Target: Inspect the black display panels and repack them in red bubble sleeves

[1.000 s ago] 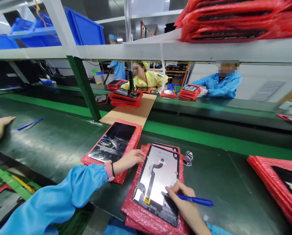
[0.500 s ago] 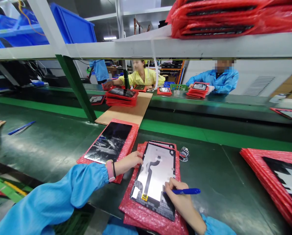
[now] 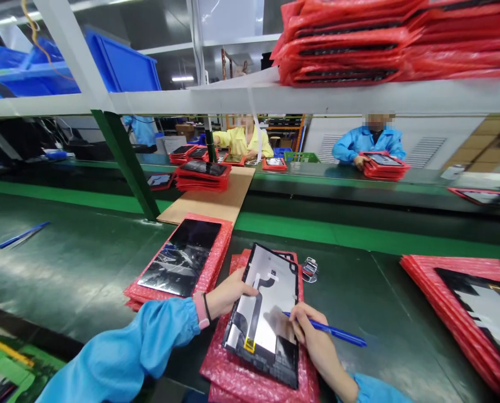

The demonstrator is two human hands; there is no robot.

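Observation:
A tablet screen panel (image 3: 270,302), its silver-white back facing up with a dark flex cable and a yellow tag, is tilted over a stack of red bubble-wrap sleeves (image 3: 220,358). My left hand (image 3: 233,291) is closed on the panel's left edge, thumb lying on its back face. At the right edge, my right hand (image 3: 312,336) pinches a blue pen (image 3: 342,334), whose tip points in over the panel. Left of my hands, another screen (image 3: 183,254) lies glossy side up on red sleeves.
A metal clip-like piece (image 3: 310,269) lies beyond the stack. To the right is a pile of red sleeves with a panel (image 3: 438,313). A green post (image 3: 126,168) and overhead shelf (image 3: 191,102) stand ahead. Co-workers sit across; blue tools (image 3: 23,235) lie far left.
My left hand has shifted inward, its thumb now on the panel, which tilts up from the stack. The pen in my right hand has turned, its rear end lower and further right.

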